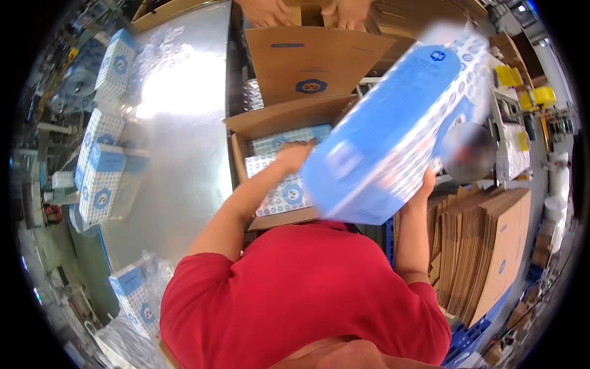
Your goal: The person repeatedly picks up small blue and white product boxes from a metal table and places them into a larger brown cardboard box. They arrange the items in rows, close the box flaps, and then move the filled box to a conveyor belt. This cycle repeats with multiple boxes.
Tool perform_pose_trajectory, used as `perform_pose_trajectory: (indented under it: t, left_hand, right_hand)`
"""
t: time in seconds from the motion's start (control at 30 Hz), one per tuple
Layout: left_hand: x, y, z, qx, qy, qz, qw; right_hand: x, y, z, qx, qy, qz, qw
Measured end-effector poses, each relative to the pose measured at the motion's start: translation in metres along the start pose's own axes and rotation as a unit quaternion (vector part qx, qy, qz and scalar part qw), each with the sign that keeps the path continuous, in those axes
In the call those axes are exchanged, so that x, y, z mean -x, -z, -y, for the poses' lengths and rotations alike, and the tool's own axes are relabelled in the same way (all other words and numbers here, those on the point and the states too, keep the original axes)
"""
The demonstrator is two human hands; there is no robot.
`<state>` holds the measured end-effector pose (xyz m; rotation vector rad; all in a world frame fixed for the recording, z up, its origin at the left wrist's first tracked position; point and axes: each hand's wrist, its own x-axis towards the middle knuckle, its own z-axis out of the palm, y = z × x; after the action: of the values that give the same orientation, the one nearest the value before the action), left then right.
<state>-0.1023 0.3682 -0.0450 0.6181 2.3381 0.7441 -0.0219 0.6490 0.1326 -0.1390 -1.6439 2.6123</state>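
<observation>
A long blue-and-white printed box (384,126), blurred by motion, is tilted up above the right side of an open cardboard carton (238,161). My right hand (423,187) grips its lower right side, with the thumb showing and the other fingers mostly hidden. My left hand (295,155) reaches into the carton, over the white patterned boxes (292,194) lying inside. Its fingertips are partly hidden by the raised box, so their hold cannot be made out.
Across from me, another person's hands (264,11) rest on a second carton (316,55). On the left, a shiny metal table (178,160) carries several upright blue-and-white boxes (103,184) along its edge. Flattened cartons (485,246) are stacked at my right above a blue pallet (470,335).
</observation>
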Motion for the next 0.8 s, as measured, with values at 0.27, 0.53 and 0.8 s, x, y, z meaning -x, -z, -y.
perform_pose_trajectory:
  t: [0.27, 0.53, 0.8]
  left_hand:
    - [0.055, -0.003, -0.019, -0.171, -0.167, -0.280, 0.930]
    - [0.095, 0.018, 0.043, -0.182, 0.095, -0.298, 0.932]
    - [0.113, -0.043, 0.061, 0.279, 0.187, -0.460, 0.822]
  right_hand:
    - [-0.090, -0.096, -0.046, 0.711, 0.323, 0.372, 0.501]
    - [-0.097, -0.055, -0.180, 0.752, 0.079, 0.407, 0.512]
    - [-0.101, -0.028, -0.036, 0.682, 0.221, 0.123, 0.687]
